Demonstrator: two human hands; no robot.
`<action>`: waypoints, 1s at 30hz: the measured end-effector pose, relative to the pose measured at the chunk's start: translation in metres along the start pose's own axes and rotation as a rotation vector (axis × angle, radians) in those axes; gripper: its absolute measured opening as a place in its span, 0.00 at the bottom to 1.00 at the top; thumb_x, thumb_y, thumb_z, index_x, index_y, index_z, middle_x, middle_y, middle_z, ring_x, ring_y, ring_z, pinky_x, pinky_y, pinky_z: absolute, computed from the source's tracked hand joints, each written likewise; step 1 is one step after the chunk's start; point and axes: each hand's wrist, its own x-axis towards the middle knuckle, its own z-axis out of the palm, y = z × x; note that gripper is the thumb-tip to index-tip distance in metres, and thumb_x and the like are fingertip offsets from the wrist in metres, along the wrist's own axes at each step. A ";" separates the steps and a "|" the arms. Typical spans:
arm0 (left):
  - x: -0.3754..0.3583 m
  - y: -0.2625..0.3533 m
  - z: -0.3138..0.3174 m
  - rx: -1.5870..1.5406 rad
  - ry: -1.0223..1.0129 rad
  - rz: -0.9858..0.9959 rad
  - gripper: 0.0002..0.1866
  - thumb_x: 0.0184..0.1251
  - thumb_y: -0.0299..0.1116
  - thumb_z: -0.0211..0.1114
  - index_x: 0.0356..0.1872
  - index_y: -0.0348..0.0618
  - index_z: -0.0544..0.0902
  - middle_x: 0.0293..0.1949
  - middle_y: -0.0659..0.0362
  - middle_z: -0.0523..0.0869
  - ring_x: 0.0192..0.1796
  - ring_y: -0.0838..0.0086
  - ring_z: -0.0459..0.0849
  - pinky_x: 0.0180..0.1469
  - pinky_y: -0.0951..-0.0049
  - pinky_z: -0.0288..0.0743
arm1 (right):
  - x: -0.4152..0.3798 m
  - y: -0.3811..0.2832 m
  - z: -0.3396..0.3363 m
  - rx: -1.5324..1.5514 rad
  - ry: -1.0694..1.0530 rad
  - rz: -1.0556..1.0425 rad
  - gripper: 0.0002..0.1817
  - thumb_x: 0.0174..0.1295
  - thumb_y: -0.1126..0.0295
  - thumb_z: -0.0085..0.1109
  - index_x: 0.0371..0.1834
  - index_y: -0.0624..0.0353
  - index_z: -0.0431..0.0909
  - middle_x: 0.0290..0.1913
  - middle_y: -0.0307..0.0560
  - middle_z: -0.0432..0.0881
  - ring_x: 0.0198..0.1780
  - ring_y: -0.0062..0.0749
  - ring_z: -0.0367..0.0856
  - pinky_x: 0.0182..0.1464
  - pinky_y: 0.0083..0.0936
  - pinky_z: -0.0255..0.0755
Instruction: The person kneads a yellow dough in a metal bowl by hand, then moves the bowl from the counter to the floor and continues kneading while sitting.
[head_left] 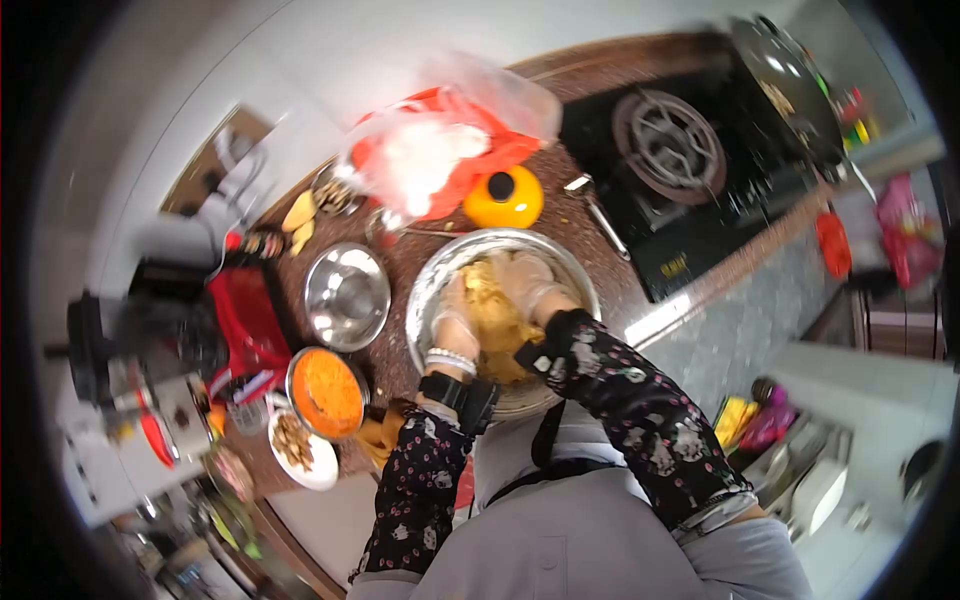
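Observation:
A large metal bowl (422, 268) stands at the counter's front edge with a yellowish, dough-like mass (492, 312) inside. Both hands reach down into it, in what look like thin clear gloves. My left hand (457, 318) presses along the mass's left side, fingers partly hidden against it and the bowl wall. At the upper right of the mass lies my right hand (527, 282), its fingertips blurred and sunk out of sight. Floral sleeves cover both forearms. A yellow lidded object with a black knob (503, 198) sits just behind the bowl.
Left of the bowl are an empty metal bowl (347, 297), a bowl of orange shreds (328, 392) and a white plate (318, 470) with brown pieces. Behind lies a red and white bag (420, 160). A black gas stove (668, 150) is at the right, with a dark pan (790, 90).

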 end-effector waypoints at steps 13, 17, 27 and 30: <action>-0.170 0.043 0.015 1.703 0.038 0.930 0.23 0.50 0.43 0.71 0.45 0.42 0.77 0.45 0.47 0.80 0.49 0.54 0.79 0.50 0.59 0.75 | -0.113 -0.027 -0.084 -0.417 -0.026 -0.620 0.13 0.56 0.66 0.60 0.41 0.60 0.76 0.40 0.51 0.79 0.35 0.38 0.80 0.33 0.31 0.75; -0.155 0.034 0.031 1.994 -0.076 0.590 0.14 0.58 0.32 0.63 0.44 0.41 0.75 0.44 0.50 0.79 0.46 0.56 0.83 0.44 0.63 0.79 | -0.127 -0.049 -0.070 -0.732 -0.107 -0.470 0.11 0.55 0.71 0.55 0.41 0.60 0.76 0.35 0.50 0.79 0.34 0.36 0.82 0.29 0.32 0.79; -0.130 0.015 0.050 1.631 -0.178 0.140 0.13 0.63 0.29 0.57 0.48 0.40 0.71 0.45 0.41 0.78 0.45 0.51 0.84 0.42 0.58 0.80 | -0.096 -0.021 -0.050 -0.486 -0.409 -0.419 0.07 0.62 0.71 0.50 0.38 0.62 0.76 0.35 0.55 0.84 0.37 0.45 0.86 0.36 0.37 0.80; -0.122 0.019 0.048 1.658 -0.252 0.016 0.15 0.63 0.27 0.56 0.50 0.37 0.68 0.46 0.39 0.77 0.45 0.47 0.83 0.45 0.56 0.79 | -0.088 -0.018 -0.046 -0.486 -0.444 -0.507 0.07 0.57 0.71 0.54 0.36 0.63 0.76 0.32 0.53 0.83 0.35 0.45 0.86 0.36 0.34 0.79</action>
